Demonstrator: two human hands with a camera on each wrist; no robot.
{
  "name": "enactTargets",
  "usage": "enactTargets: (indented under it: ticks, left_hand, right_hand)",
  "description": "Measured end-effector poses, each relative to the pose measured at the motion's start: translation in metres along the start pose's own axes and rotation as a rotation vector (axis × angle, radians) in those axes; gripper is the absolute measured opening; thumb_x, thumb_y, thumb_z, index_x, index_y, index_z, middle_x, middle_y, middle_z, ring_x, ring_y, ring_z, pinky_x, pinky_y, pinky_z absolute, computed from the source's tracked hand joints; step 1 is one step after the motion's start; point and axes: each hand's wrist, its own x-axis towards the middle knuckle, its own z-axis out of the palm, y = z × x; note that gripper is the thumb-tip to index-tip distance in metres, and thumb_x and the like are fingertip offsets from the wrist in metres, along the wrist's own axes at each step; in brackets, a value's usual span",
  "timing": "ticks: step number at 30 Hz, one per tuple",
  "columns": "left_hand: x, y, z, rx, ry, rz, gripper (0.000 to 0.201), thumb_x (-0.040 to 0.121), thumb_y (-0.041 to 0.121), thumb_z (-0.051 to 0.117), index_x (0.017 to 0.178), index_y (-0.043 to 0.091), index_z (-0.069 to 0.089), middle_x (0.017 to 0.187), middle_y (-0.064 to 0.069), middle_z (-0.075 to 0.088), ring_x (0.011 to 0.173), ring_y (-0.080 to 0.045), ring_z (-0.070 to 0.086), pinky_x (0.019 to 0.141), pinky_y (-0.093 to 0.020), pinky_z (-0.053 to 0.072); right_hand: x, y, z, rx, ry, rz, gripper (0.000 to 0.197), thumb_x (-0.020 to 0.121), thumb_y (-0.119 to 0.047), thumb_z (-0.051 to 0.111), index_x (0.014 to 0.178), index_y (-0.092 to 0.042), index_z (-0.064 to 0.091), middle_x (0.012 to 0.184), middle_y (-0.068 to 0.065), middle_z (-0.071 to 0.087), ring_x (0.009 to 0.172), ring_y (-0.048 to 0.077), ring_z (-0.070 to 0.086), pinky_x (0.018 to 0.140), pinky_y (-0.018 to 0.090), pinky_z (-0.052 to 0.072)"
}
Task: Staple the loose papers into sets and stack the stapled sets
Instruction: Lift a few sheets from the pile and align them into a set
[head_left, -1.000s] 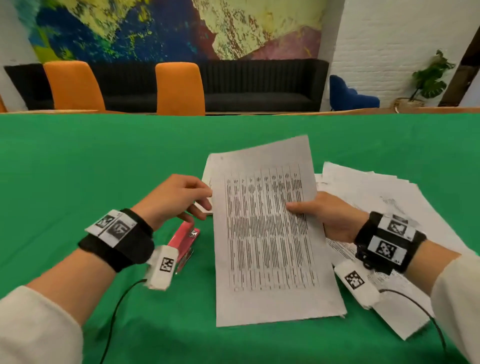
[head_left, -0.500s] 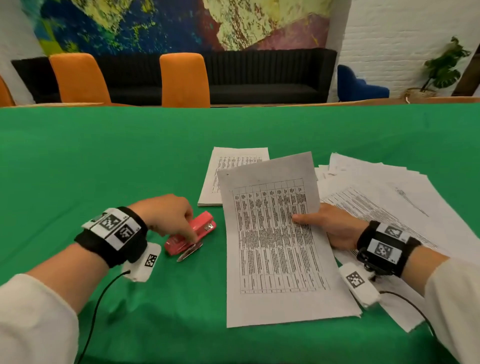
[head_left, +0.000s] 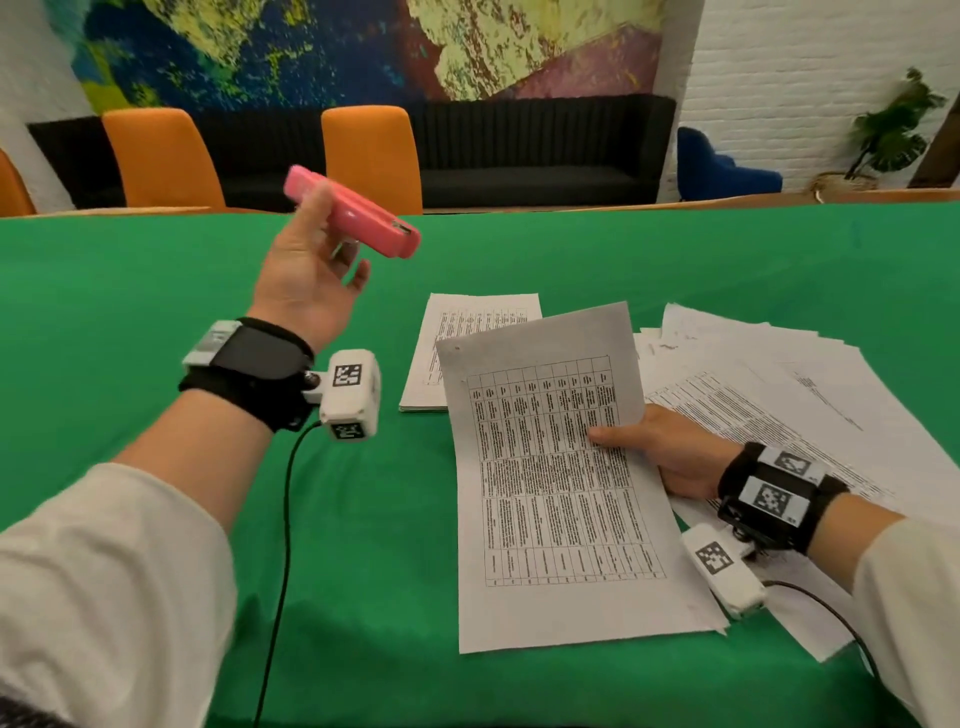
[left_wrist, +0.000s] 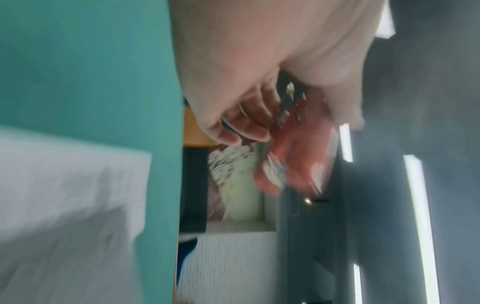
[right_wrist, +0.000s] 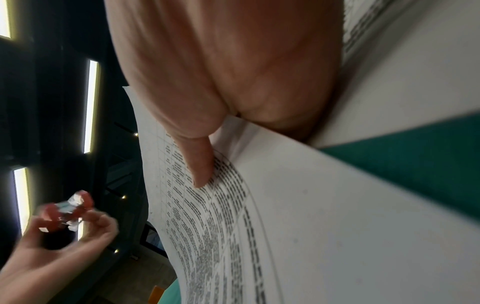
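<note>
From the head camera, the left hand (head_left: 306, 291) is raised in the upper left of the frame, palm turned up, its grip curled around a pink stapler (head_left: 353, 210) that hangs well above the green desk (head_left: 156, 312); judging by the lift, the tool is being brought round toward a corner of the paper. In the centre, the right hand (head_left: 660, 452) pinches the right edge of a set of printed sheets (head_left: 550, 467), thumb on top, tilting the far end up off the desk so a corner is free for the stapler mouth. Behind this set lies a neat stack of papers (head_left: 467, 353), probably the finished ones. Loose papers (head_left: 779, 384) fan out at the right, under the right wrist. Nothing blocks the path between stapler and set.

The left wrist view is badly blurred; curled fingers (left_wrist: 241, 125) wrap a reddish shape that appears to be the stapler (left_wrist: 293, 160), with green desk (left_wrist: 85, 61) at the left.

In the right wrist view, the thumb (right_wrist: 197, 160) presses on the printed sheets (right_wrist: 285, 226), which bow upward. At the lower left the left hand (right_wrist: 57, 255) shows with the stapler (right_wrist: 64, 209), well apart from the paper.
</note>
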Motion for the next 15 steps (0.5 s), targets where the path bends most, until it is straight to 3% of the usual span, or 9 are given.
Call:
enactTargets:
  ticks: [2, 4, 7, 11, 15]
  left_hand:
    - [0.001, -0.021, 0.005, -0.209, 0.14, -0.142, 0.026, 0.093, 0.035, 0.07, 0.11, 0.016, 0.064, 0.1, -0.003, 0.071, 0.089, -0.019, 0.068, 0.089, -0.038, 0.052]
    - [0.0, -0.044, 0.011, -0.189, 0.225, -0.188, 0.011, 0.094, 0.022, 0.065, 0.097, 0.014, 0.058, 0.085, -0.004, 0.062, 0.069, -0.018, 0.062, 0.075, -0.034, 0.057]
    - [0.007, -0.062, 0.023, 0.107, 0.297, -0.083, 0.021, 0.096, 0.017, 0.063, 0.116, 0.012, 0.059, 0.085, 0.0, 0.059, 0.074, -0.015, 0.06, 0.073, -0.033, 0.058]
    - [0.015, -0.072, 0.044, 0.378, 0.152, 0.049, 0.026, 0.098, 0.021, 0.065, 0.122, 0.016, 0.054, 0.081, 0.003, 0.058, 0.067, -0.01, 0.058, 0.066, -0.025, 0.056]
    - [0.015, -0.097, 0.056, 0.518, 0.039, 0.102, 0.028, 0.099, 0.039, 0.066, 0.114, 0.017, 0.057, 0.075, 0.001, 0.059, 0.063, -0.012, 0.056, 0.061, -0.028, 0.053]
  right_hand:
    - [0.0, 0.0, 0.001, 0.003, -0.006, -0.001, 0.04, 0.095, -0.012, 0.065, 0.134, -0.003, 0.061, 0.127, 0.021, 0.071, 0.118, 0.043, 0.068, 0.103, 0.057, 0.054]
    - [0.0, 0.0, 0.001, 0.003, -0.013, -0.005, 0.041, 0.094, -0.012, 0.066, 0.134, -0.004, 0.061, 0.127, 0.021, 0.072, 0.117, 0.042, 0.069, 0.101, 0.056, 0.056]
    - [0.001, 0.0, 0.0, 0.001, -0.011, -0.008, 0.042, 0.093, -0.014, 0.067, 0.134, -0.005, 0.061, 0.127, 0.021, 0.072, 0.117, 0.042, 0.069, 0.103, 0.058, 0.054]
    - [0.002, 0.001, 0.0, 0.003, -0.013, -0.005, 0.041, 0.094, -0.013, 0.066, 0.134, -0.005, 0.061, 0.127, 0.02, 0.072, 0.117, 0.043, 0.068, 0.106, 0.06, 0.051]
    - [0.001, 0.0, 0.001, 0.012, -0.026, -0.014, 0.04, 0.094, -0.012, 0.065, 0.133, -0.006, 0.062, 0.126, 0.02, 0.072, 0.116, 0.041, 0.069, 0.1, 0.055, 0.056]
